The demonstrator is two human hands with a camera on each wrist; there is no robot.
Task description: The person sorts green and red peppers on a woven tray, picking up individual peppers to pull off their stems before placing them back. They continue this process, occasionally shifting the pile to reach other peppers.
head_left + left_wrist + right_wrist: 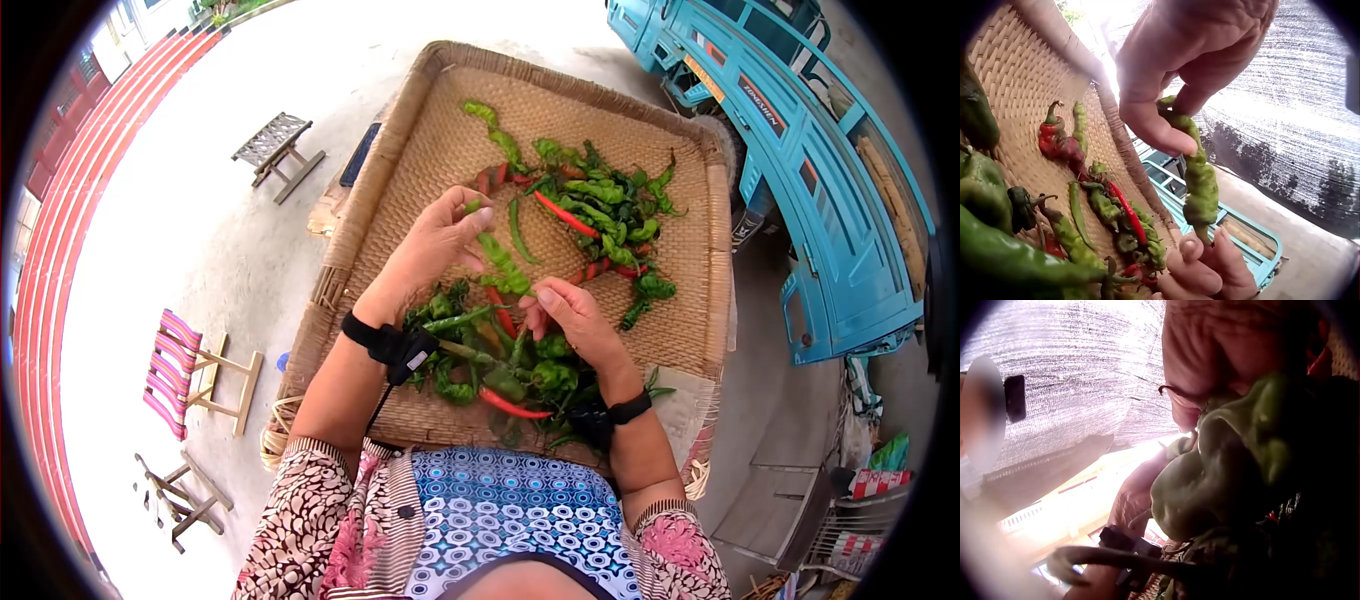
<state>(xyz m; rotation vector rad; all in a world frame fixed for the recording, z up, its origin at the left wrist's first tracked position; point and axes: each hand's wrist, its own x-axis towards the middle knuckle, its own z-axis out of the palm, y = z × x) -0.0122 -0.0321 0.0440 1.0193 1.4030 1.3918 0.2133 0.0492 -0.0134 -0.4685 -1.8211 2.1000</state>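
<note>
My left hand (440, 238) and right hand (575, 322) hold one wrinkled light green pepper (503, 264) between them, above a woven tray (400, 210). In the left wrist view, the left thumb and fingers pinch the upper end of this twisted pepper (1200, 194), while right fingertips (1192, 275) pinch its stem at the bottom. Below the hands, a near pile holds green peppers and a red pepper (513, 405). Farther off is another pile of wrinkled green peppers (605, 195) with a red chili (567, 214). Dark green peppers (1216, 469) block much of the right wrist view.
The tray has a raised woven rim (570, 85). A blue truck (815, 180) stands to the right. On the left are a striped folding stool (175, 370) and other small stools (272, 145). A dark phone-like object (360, 155) lies beside the tray's left rim.
</note>
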